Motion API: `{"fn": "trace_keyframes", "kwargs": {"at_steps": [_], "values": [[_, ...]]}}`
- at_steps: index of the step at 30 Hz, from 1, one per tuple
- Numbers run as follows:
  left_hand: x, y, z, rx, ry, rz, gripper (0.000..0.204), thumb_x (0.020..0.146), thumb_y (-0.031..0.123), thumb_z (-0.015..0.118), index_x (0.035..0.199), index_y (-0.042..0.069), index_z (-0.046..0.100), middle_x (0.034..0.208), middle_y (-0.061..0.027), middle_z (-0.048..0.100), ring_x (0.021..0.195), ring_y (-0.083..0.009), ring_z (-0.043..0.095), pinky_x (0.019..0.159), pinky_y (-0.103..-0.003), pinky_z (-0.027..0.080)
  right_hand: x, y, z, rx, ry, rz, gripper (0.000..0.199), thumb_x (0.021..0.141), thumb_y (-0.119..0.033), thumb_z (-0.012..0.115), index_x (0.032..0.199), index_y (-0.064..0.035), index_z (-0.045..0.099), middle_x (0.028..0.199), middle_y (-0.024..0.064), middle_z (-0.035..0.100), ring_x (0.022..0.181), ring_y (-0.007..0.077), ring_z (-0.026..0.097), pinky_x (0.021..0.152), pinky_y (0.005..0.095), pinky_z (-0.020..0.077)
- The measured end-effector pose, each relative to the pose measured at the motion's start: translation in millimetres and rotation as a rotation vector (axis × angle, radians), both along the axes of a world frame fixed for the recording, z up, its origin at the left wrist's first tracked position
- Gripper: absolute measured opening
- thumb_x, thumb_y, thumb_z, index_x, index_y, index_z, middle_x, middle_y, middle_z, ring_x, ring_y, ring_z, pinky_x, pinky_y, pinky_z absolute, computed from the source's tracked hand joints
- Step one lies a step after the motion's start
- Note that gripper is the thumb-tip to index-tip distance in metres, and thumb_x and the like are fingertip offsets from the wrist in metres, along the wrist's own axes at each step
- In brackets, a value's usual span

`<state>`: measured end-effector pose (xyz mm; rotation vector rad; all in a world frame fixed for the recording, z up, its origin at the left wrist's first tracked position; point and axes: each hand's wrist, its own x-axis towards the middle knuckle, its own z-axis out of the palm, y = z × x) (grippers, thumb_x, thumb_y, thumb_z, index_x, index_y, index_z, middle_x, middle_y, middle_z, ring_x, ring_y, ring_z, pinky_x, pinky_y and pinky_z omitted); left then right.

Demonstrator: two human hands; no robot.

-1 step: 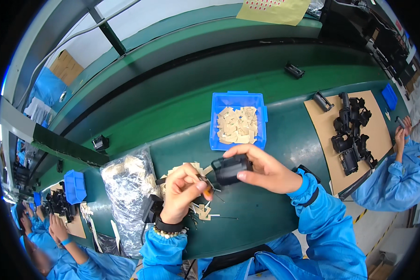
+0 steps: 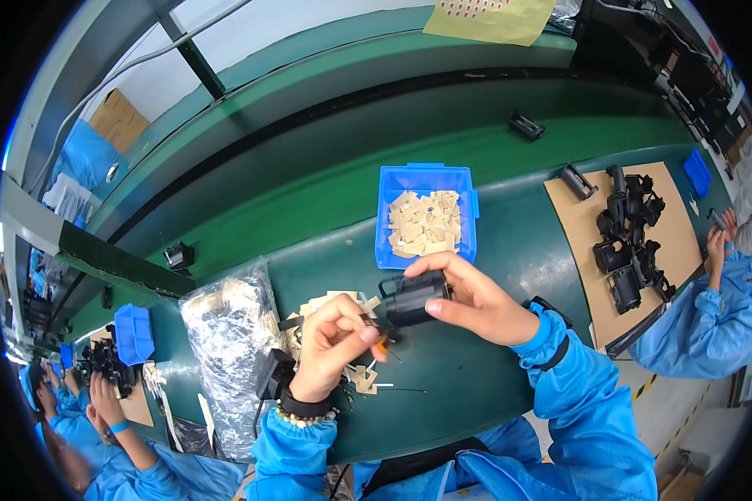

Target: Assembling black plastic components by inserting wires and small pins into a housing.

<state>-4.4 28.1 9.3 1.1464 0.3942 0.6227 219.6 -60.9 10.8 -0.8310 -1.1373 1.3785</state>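
My right hand [image 2: 476,301] grips a black plastic housing [image 2: 415,299], thumb in front and fingers over its top. Left of it, my left hand [image 2: 332,344] pinches a small dark-and-orange piece [image 2: 381,343] between thumb and fingertips, close to the housing's left end. Whether piece and housing touch is not clear, and the piece's exact kind is blurred. Beneath and behind my left hand lie loose tan paper pieces [image 2: 364,381] and thin dark wires with white ends [image 2: 383,385]. Beyond my hands stands a blue bin [image 2: 383,250] holding many more tan pieces.
A clear plastic bag [image 2: 217,367] of tan pieces lies left of my hands. Cardboard [image 2: 572,219] on the right carries several black housings [image 2: 622,288]. Single housings [image 2: 526,126] sit on the green strip [image 2: 326,196] behind. Co-workers' hands [image 2: 718,242] are at both sides.
My left hand has turned slightly, and the small piece has shifted a little right against the housing. My right hand and the housing have tilted slightly.
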Motion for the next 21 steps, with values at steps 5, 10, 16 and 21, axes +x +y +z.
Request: {"fn": "trace_keyframes", "kwargs": {"at_steps": [5, 10, 16, 21], "values": [[17, -14, -1, 0.067, 0.171, 0.053, 0.012, 0.094, 0.001, 0.058, 0.087, 0.003, 0.049, 0.072, -0.0115, 0.066, 0.062, -0.0156, 0.065, 0.060, -0.026, 0.052, -9, 1, -10, -0.082, 0.151, -0.079, 0.036, 0.097, -0.007, 0.055, 0.131, -0.0043, 0.042, 0.123, 0.0061, 0.049, 0.116, 0.0135, 0.049, 0.101, 0.0293, 0.0397], [18, -14, 0, 0.090, 0.210, 0.086, 0.012, 0.093, 0.000, 0.059, 0.086, 0.003, 0.050, 0.071, -0.0099, 0.066, 0.062, -0.0135, 0.064, 0.060, -0.025, 0.052, -10, 1, -13, -0.083, 0.167, -0.083, 0.034, 0.097, -0.007, 0.055, 0.128, -0.0043, 0.043, 0.121, 0.0054, 0.050, 0.115, 0.0129, 0.049, 0.100, 0.0295, 0.0394], [10, -4, -13, 0.071, 0.193, 0.069, 0.013, 0.090, -0.002, 0.064, 0.089, 0.004, 0.053, 0.078, -0.0062, 0.066, 0.069, -0.0103, 0.064, 0.064, -0.022, 0.051, -9, 0, -10, -0.050, 0.146, -0.071, 0.034, 0.096, -0.005, 0.055, 0.128, -0.0039, 0.043, 0.121, 0.0055, 0.050, 0.115, 0.0131, 0.048, 0.102, 0.0299, 0.0384], [17, -9, -9, 0.154, 0.153, 0.119, 0.018, 0.088, -0.007, 0.062, 0.099, 0.003, 0.053, 0.106, -0.0079, 0.063, 0.094, -0.0124, 0.063, 0.079, -0.024, 0.052, -9, 0, -9, -0.010, 0.136, -0.054, 0.035, 0.096, -0.005, 0.056, 0.128, -0.0036, 0.042, 0.121, 0.0059, 0.050, 0.116, 0.0137, 0.049, 0.103, 0.0301, 0.0379]]}}
